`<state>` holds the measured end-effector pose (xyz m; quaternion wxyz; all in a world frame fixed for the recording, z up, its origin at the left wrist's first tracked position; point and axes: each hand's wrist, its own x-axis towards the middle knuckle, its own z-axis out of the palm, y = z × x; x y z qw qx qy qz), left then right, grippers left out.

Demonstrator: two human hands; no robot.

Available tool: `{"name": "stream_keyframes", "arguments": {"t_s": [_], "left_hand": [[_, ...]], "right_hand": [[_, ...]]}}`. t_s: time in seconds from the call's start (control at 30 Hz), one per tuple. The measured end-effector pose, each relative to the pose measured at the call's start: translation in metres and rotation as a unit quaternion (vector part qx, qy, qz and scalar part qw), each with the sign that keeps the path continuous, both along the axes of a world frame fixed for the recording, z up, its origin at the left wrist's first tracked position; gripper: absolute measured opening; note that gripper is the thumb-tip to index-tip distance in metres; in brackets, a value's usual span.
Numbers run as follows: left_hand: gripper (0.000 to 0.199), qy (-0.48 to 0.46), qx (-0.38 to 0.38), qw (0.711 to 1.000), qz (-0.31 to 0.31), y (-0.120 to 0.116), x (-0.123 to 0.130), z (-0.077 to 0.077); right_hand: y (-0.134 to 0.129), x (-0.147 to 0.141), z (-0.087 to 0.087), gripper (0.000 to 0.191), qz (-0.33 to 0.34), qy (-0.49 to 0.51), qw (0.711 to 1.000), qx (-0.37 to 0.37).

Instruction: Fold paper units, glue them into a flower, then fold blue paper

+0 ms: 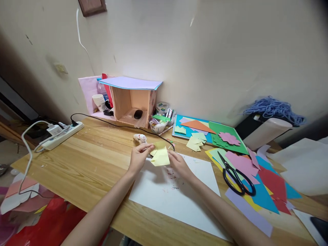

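Observation:
Between my two hands is a piece of pale yellow paper [161, 158], cut or folded with an uneven edge, held above a white sheet [179, 198]. My left hand [139, 157] pinches its left edge between thumb and fingers. The fingers of my right hand [180, 165] close on its right edge. Just behind my left hand lies a white glue gun or bottle [139, 138], partly hidden. Small marks and scraps dot the white sheet. More pale yellow cut pieces [196, 141] rest beyond my right hand.
Black-handled scissors [235, 174] lie on coloured paper at the right. A cardboard box with a lilac top [130, 83] stands at the back, beside a small tub [157, 125]. A black cable [115, 125] crosses the table from a power strip [64, 135].

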<state>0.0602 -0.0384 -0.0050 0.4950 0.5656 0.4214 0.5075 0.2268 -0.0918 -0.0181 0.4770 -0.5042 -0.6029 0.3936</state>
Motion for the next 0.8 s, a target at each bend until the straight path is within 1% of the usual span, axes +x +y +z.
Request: {"name": "stream_keyframes", "arguments": {"t_s": [0.03, 0.07, 0.13, 0.17, 0.23, 0.3, 0.4, 0.47, 0.53, 0.63, 0.73, 0.8], "left_hand": [[0.024, 0.008, 0.014, 1.000, 0.010, -0.001, 0.002, -0.002], [0.023, 0.016, 0.032, 0.999, 0.016, -0.002, 0.003, -0.004], [0.022, 0.030, 0.065, 0.997, 0.015, -0.005, 0.006, -0.006], [0.022, 0.038, 0.076, 0.996, 0.011, -0.006, 0.007, -0.007], [0.021, 0.051, 0.083, 0.995, -0.003, -0.008, 0.009, -0.007], [0.021, 0.062, 0.078, 0.995, -0.020, -0.010, 0.010, -0.006], [0.020, 0.069, 0.062, 0.995, -0.042, -0.010, 0.011, -0.005], [0.022, 0.068, 0.036, 0.996, -0.054, -0.010, 0.011, -0.005], [0.026, 0.056, -0.006, 0.997, -0.059, -0.010, 0.012, -0.006], [0.033, 0.025, -0.068, 0.996, -0.050, -0.012, 0.014, -0.005], [0.041, -0.001, -0.107, 0.994, -0.039, -0.015, 0.016, -0.002], [0.050, -0.012, -0.127, 0.991, -0.038, -0.017, 0.017, 0.000]], "right_hand": [[-0.007, 0.006, -0.001, 0.047, 0.033, 0.060, 0.996, -0.056], [-0.012, 0.010, -0.002, 0.051, 0.060, 0.112, 0.986, -0.105], [-0.019, 0.012, -0.006, 0.048, 0.094, 0.161, 0.970, -0.154], [-0.021, 0.012, -0.008, 0.044, 0.090, 0.165, 0.969, -0.161], [-0.022, 0.009, -0.011, 0.037, 0.067, 0.161, 0.972, -0.157], [-0.023, 0.007, -0.013, 0.036, 0.051, 0.161, 0.974, -0.152], [-0.023, 0.006, -0.013, 0.034, 0.043, 0.164, 0.975, -0.144], [-0.023, 0.007, -0.014, 0.032, 0.041, 0.162, 0.977, -0.135], [-0.024, 0.008, -0.015, 0.031, 0.041, 0.159, 0.978, -0.131], [-0.025, 0.007, -0.016, 0.031, 0.039, 0.151, 0.980, -0.127], [-0.025, 0.005, -0.016, 0.031, 0.034, 0.144, 0.981, -0.125], [-0.025, 0.005, -0.015, 0.031, 0.031, 0.139, 0.982, -0.124]]}}
